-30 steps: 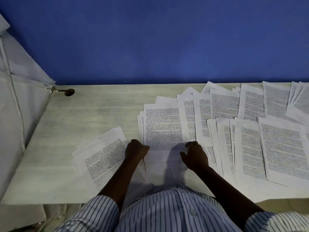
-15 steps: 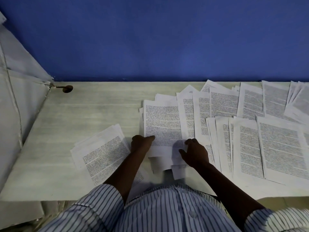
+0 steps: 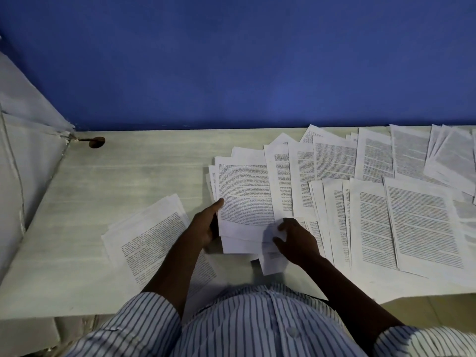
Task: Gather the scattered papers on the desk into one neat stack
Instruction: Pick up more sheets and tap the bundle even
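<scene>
Head view, looking down. A blue wall fills the upper half of the frame and a pale desk fills the lower half. The loose sheets, the largest part of the task's material, fan in overlapping rows across the right half of the desk, from the centre to the right edge of the frame. Their long axes run roughly top to bottom. A slanted pile lies at lower left, partly under the left forearm, with its long axis turned from upper left to lower right. The centre bundle stands between the two, just above the person's striped shirt. It is upright in the frame, its edges are not yet squared, and its right side overlaps the nearest loose sheets. The left hand grips the bundle's left edge, with one digit extended along it. The right hand pinches the lower right corners of the bundle. A small hole marks the desk's upper left corner. The ungathered sheets lie rightward of both hands, so the right hand is judged the nearer for drawing them in. They lie almost parallel to the bundle, whereas the slanted pile would probably need turning before it is merged.
</scene>
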A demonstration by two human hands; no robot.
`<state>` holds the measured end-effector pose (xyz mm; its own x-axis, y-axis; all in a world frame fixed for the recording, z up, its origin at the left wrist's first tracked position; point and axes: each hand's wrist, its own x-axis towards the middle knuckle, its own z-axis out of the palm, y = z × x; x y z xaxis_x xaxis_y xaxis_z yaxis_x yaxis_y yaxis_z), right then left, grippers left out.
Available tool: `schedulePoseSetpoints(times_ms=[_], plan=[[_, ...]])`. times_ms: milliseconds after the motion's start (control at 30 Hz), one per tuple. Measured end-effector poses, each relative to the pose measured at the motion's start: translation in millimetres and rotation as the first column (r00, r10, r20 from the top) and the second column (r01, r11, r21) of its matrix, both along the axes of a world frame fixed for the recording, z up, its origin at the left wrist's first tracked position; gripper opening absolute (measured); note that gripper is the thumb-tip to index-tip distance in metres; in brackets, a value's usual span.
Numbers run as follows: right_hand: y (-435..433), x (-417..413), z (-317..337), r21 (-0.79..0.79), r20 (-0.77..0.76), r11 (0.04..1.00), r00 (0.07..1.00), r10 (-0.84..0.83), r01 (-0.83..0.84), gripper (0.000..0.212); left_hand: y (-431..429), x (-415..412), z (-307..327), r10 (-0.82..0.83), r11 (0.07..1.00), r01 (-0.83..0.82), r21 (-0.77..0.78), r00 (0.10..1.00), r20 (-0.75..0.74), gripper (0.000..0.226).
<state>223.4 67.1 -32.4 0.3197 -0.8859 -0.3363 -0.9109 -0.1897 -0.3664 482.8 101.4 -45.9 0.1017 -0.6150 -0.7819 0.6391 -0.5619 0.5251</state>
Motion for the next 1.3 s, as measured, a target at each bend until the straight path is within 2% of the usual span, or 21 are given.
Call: schedulePoseSetpoints(times_ms=[67,133,200,267,333,500,600,667,733,800,833,900,967,1033,1100,1167,1233,1300], plan=[[2.6,-4.8,-4.0,0.011,0.014,1.0,1.0,0.018,-0.018,0.042,2.9,-6.2,-3.6,-0.03,0.999,0.027,0.041,0.997,0.074,0.069],[4.8,-9.1,-6.7,0.027,0.021,0.999,0.999,0.04,-0.04,0.044,2.8,-16.7,-3.7,-0.108,0.988,0.076,0.132,0.962,0.251,0.077],[5.5,-11.2,-7.3,0.031,0.019,0.998,0.999,0.051,-0.052,0.044,1.8,-31.6,3.7,-0.257,0.953,0.123,0.276,0.81,0.528,0.082],[5.3,-12.6,-7.2,0.027,0.016,0.998,0.998,0.055,-0.056,0.045,0.3,-46.0,11.2,-0.376,0.91,0.104,0.4,0.611,0.696,0.083],[4.4,-12.5,-6.8,0.031,0.005,0.997,0.998,0.07,-0.07,0.046,-0.1,-53.5,20.9,-0.375,0.905,0.057,0.421,0.575,0.728,0.081],[3.4,-11.4,-7.6,0.043,-0.004,0.997,0.997,0.071,-0.071,0.048,0.0,-43.3,25.3,-0.263,0.939,0.028,0.343,0.699,0.665,0.058],[4.4,-10.8,-9.4,0.053,-0.011,0.996,0.998,0.068,-0.067,0.048,-3.8,-41.1,23.4,-0.164,0.959,-0.004,0.284,0.808,0.566,0.071],[4.1,-10.5,-10.0,0.05,-0.006,0.996,0.998,0.068,-0.068,0.048,-7.6,-39.8,26.8,-0.103,0.977,0.008,0.215,0.895,0.435,0.079],[3.1,-11.0,-9.8,0.044,0.001,0.996,0.997,0.072,-0.071,0.047,-11.5,-35.1,18.8,-0.094,0.984,0.045,0.171,0.953,0.289,0.102],[2.4,-11.0,-9.2,0.037,0.006,0.997,0.998,0.069,-0.069,0.046,-16.9,-23.6,-12.0,-0.116,0.988,0.084,0.131,0.96,0.257,0.118],[2.2,-11.2,-8.5,0.035,0.01,0.997,0.998,0.065,-0.065,0.046,-18.0,-19.6,-18.5,-0.124,0.988,0.097,0.117,0.959,0.254,0.118],[2.7,-11.3,-7.7,0.034,0.018,0.998,0.998,0.056,-0.057,0.044,-12.2,-20.7,8.8,-0.115,0.989,0.086,0.12,0.96,0.254,0.105],[3.0,-11.5,-6.9,0.03,0.021,0.998,0.998,0.058,-0.059,0.042,-9.8,-17.3,19.4,-0.055,0.994,0.027,0.105,0.96,0.275,0.081],[2.4,-12.2,-7.4,0.019,0.028,0.998,0.998,0.052,-0.053,0.039,-8.4,-14.5,19.4,-0.053,0.997,0.032,0.076,0.955,0.291,0.068],[2.0,-14.3,-9.8,0.007,0.049,0.999,0.998,0.042,-0.043,0.036,-7.4,-16.5,15.1,-0.141,0.99,0.121,0.077,0.919,0.369,0.059],[2.1,-16.2,-14.2,0.009,0.073,0.999,0.997,0.035,-0.036,0.036,-4.0,-22.2,10.2,-0.246,0.969,0.224,0.103,0.839,0.486,0.049],[2.1,-17.3,-18.0,0.031,0.176,0.999,0.984,-0.029,0.024,0.035,0.2,-26.0,5.0,-0.286,0.956,0.274,0.108,0.779,0.558,0.045],[-0.2,-20.1,-16.4,0.041,0.302,0.987,0.939,-0.163,0.158,0.032,4.3,-22.3,5.7,-0.261,0.962,0.258,0.091,0.77,0.582,0.046]])
